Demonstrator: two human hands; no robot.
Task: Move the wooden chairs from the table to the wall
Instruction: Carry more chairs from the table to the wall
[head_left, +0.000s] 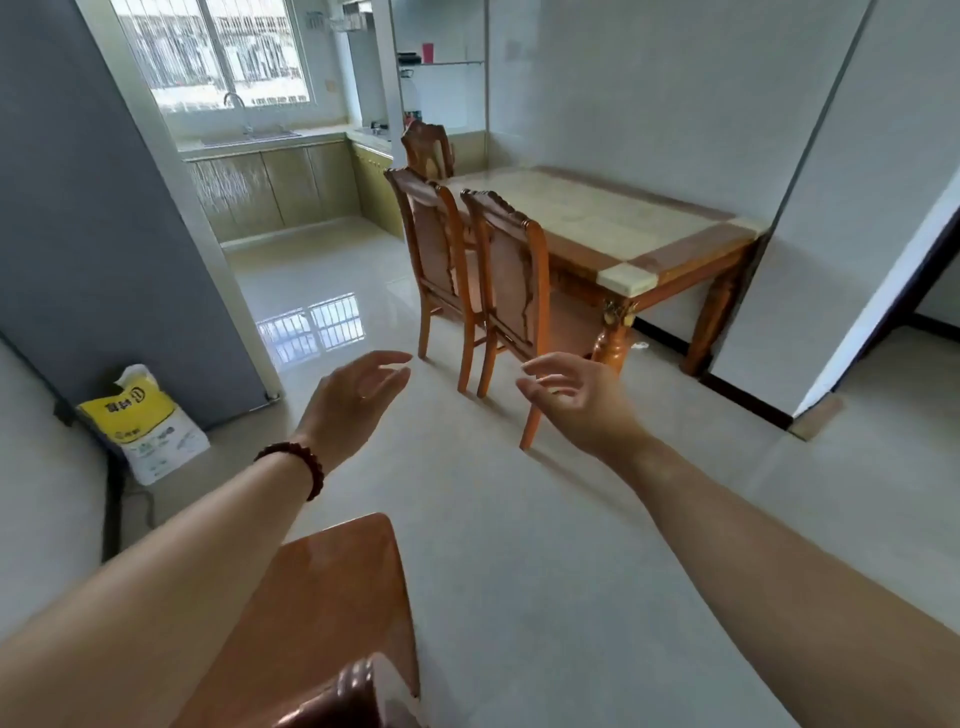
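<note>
Along the near side of the dining tabletop stand two wooden chairs, the nearer chair and the second chair side by side, backs toward the camera, seats tucked under the edge. A third chair stands at the far end, only its carved back showing. Directly below the camera lies the brown seat of another chair. Both arms reach out over the pale tiled floor: the left hand, beaded bracelet at its wrist, and the right hand each have a released grip, fingers spread, touching nothing. A yellow-and-white sack leans by the grey wall.
</note>
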